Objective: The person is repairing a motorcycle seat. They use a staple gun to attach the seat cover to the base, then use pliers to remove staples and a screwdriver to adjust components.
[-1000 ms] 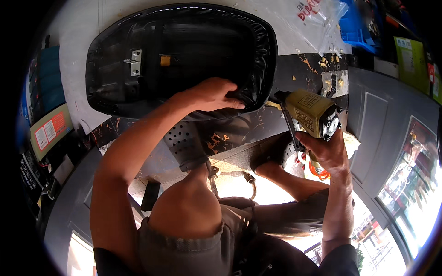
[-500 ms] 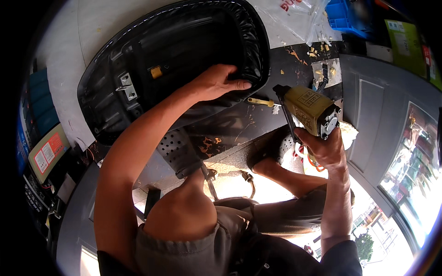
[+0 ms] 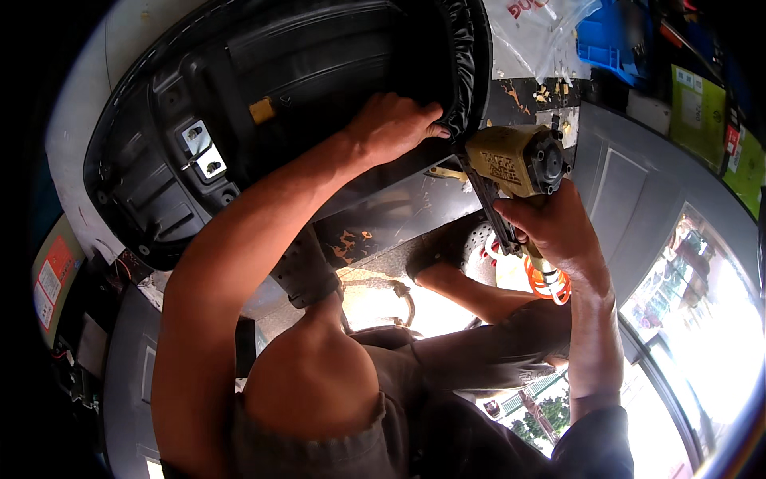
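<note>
An upturned black vehicle seat [image 3: 311, 76] lies across the upper left, its hollow plastic underside facing me. Gathered black cover material [image 3: 463, 60] folds over its right rim. My left hand [image 3: 392, 128] is closed on that cover edge at the seat's lower right corner, thumb pressed along the rim. A yellow pneumatic staple gun [image 3: 511, 160] is in my right hand [image 3: 558, 231], which wraps round its handle. The gun's nose is close by my left thumb at the rim; whether it touches cannot be made out. My right index finger by the trigger is partly hidden.
A yellow-handled screwdriver [image 3: 445, 172] lies under the seat's edge, partly behind the gun. An orange coiled air hose [image 3: 546, 279] hangs below the gun. Clear plastic bag [image 3: 535, 36], blue crate [image 3: 610, 44] and green boxes [image 3: 698, 104] stand at upper right. A grey door [image 3: 614, 172] is right.
The staple gun has come leftward and up to the seat's rim and turned. My left hand has shifted slightly right along the cover edge. In the picture the seat sits larger and further left.
</note>
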Demonstrator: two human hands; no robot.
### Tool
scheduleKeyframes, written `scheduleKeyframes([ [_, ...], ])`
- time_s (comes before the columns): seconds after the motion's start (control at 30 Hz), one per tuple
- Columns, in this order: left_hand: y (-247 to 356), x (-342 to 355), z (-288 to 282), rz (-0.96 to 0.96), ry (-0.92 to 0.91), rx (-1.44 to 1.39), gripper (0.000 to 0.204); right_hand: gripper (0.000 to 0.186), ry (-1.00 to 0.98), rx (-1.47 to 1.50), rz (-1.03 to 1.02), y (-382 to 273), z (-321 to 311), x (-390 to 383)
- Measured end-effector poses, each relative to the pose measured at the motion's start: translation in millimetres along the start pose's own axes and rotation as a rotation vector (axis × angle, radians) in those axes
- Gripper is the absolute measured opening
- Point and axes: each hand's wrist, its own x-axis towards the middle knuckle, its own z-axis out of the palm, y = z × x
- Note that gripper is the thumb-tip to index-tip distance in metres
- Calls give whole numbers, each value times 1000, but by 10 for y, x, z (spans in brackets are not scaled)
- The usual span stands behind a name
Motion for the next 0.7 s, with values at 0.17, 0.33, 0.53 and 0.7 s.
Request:
scheduleKeyframes([
  [0.17, 10, 25, 59, -23, 75, -9, 46, 23, 162, 134, -11, 22, 94, -162],
  [0.33, -16, 2, -25, -78, 143, -104, 46, 32, 105, 177, 15, 184, -35, -191],
  [0.53, 51, -58, 51, -68, 137, -97, 37, 28, -67, -62, -90, -99, -46, 158],
  [0.7, -1, -69, 190, -48, 178, -63, 31, 27, -154, -89, 75, -293, 121, 334],
])
